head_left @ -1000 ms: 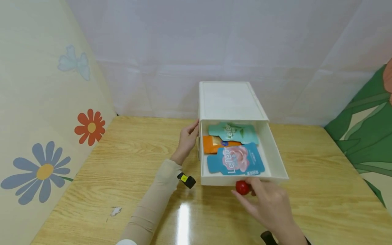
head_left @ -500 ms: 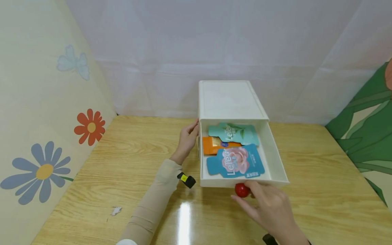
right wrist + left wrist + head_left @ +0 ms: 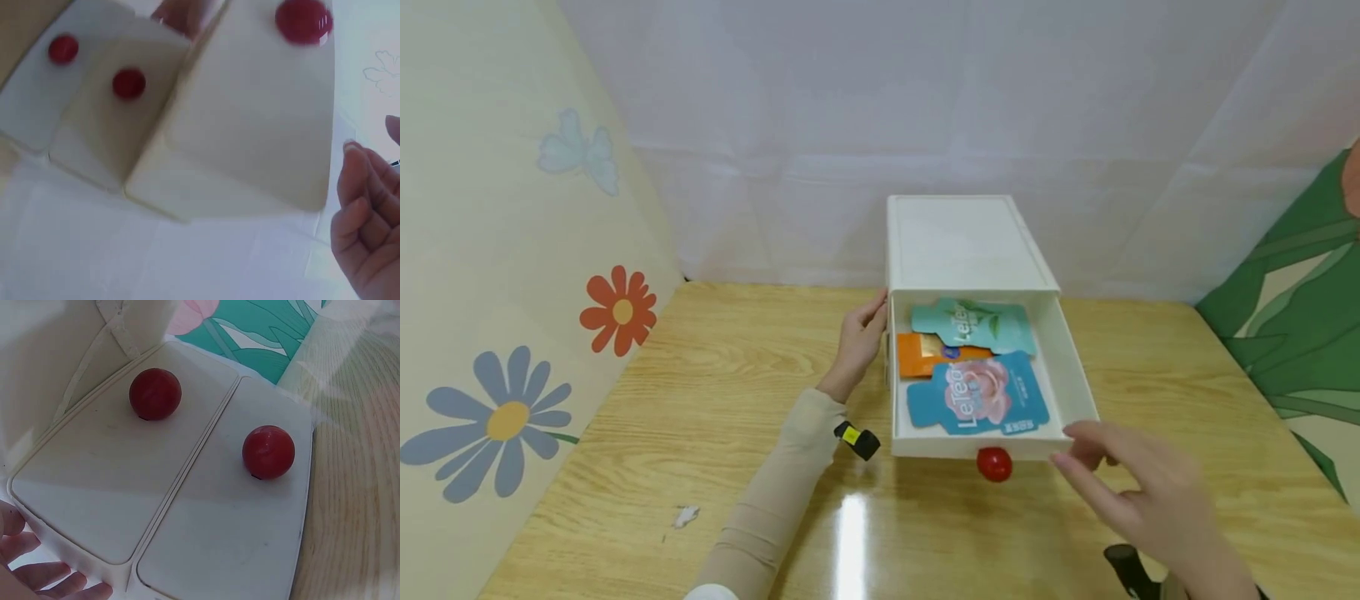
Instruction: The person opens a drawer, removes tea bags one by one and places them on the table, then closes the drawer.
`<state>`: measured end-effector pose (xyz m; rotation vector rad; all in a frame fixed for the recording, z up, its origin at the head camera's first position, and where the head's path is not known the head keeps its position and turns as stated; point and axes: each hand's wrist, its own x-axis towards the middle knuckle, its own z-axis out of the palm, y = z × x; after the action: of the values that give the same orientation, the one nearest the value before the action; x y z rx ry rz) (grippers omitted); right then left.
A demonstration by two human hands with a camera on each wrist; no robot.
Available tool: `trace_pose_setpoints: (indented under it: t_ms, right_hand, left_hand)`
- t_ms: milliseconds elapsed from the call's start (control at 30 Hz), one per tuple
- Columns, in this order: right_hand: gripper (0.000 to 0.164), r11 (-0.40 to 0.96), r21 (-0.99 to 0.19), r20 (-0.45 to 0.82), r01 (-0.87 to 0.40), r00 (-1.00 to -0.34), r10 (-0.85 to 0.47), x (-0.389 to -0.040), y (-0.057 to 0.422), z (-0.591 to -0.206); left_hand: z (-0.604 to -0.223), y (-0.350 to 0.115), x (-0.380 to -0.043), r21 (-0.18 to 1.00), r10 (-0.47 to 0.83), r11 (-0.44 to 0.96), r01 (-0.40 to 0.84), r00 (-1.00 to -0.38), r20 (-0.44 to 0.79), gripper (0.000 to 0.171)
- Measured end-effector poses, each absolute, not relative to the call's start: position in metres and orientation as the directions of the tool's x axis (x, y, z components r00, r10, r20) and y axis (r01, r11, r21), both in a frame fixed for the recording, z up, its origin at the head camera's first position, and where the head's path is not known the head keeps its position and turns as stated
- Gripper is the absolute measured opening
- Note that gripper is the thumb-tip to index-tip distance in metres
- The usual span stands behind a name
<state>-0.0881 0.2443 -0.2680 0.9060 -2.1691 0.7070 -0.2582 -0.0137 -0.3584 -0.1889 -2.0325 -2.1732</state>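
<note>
A white drawer unit (image 3: 955, 242) stands at the back, its top drawer (image 3: 1078, 375) pulled out. In it lie a green pouch (image 3: 1011, 329), an orange packet (image 3: 913, 357) and a blue pouch with a pink flower (image 3: 1028, 392). A red knob (image 3: 995, 464) sits on the drawer's front. My left hand (image 3: 857, 342) rests with extended fingers against the unit's left side. By the front right corner of the drawer is my right hand (image 3: 1150, 487), its fingers loosely bent around nothing; the right wrist view shows this hand (image 3: 375, 219) apart from the drawer front (image 3: 250, 125).
Below the pulled-out drawer are two pushed-in drawers with red knobs, an upper one (image 3: 155, 394) and a lower one (image 3: 269, 452) in the left wrist view. The unit stands on a wooden table (image 3: 737, 358). A white cloth (image 3: 775, 125) hangs behind; flower-patterned panels (image 3: 535, 275) flank the table.
My right hand has let go of the red knob and moved right, to the drawer's front corner. The drawer stays pulled out, and my left hand has kept its place.
</note>
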Motion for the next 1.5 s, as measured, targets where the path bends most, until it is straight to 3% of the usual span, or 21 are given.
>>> trace_pose_setpoints:
  t_ms: [300, 500, 700, 767, 933, 1100, 1500]
  right_hand:
    - [0.051, 0.605, -0.048, 0.787, -0.795, -0.403, -0.466, -0.110, 0.262, -0.240]
    - [0.051, 0.629, 0.007, 0.680, -0.777, -0.458, -0.573, -0.125, 0.261, -0.224]
    - [0.055, 0.599, 0.063, 0.587, -0.799, -0.455, -0.669, -0.143, 0.256, -0.218]
    - [0.059, 0.591, 0.059, 0.523, -0.805, -0.479, -0.705, -0.148, 0.253, -0.218]
    - [0.046, 0.582, 0.008, 0.303, -0.813, -0.552, -0.777, -0.161, 0.244, -0.219]
    - [0.053, 0.592, -0.027, 0.131, -0.805, -0.590, -0.796, -0.172, 0.234, -0.223]
    - [0.049, 0.571, -0.029, 0.071, -0.820, -0.572, -0.817, -0.187, 0.222, -0.235]
  left_hand:
    - [-0.360, -0.014, -0.258, 0.979, -0.016, -0.056, 0.195, -0.981, 0.194, 0.036]
    - [-0.363, -0.013, -0.258, 0.980, -0.017, -0.060, 0.192, -0.981, 0.191, 0.036]
    - [-0.362, -0.012, -0.257, 0.980, -0.032, -0.046, 0.195, -0.981, 0.193, 0.036]
    - [-0.362, -0.012, -0.257, 0.980, -0.034, -0.046, 0.193, -0.981, 0.191, 0.036]
    - [-0.362, -0.013, -0.257, 0.979, -0.036, -0.054, 0.195, -0.980, 0.193, 0.036]
    - [-0.361, -0.013, -0.259, 0.980, -0.034, -0.052, 0.191, -0.981, 0.189, 0.036]
    - [-0.360, -0.017, -0.258, 0.976, -0.020, -0.018, 0.217, -0.976, 0.216, 0.036]
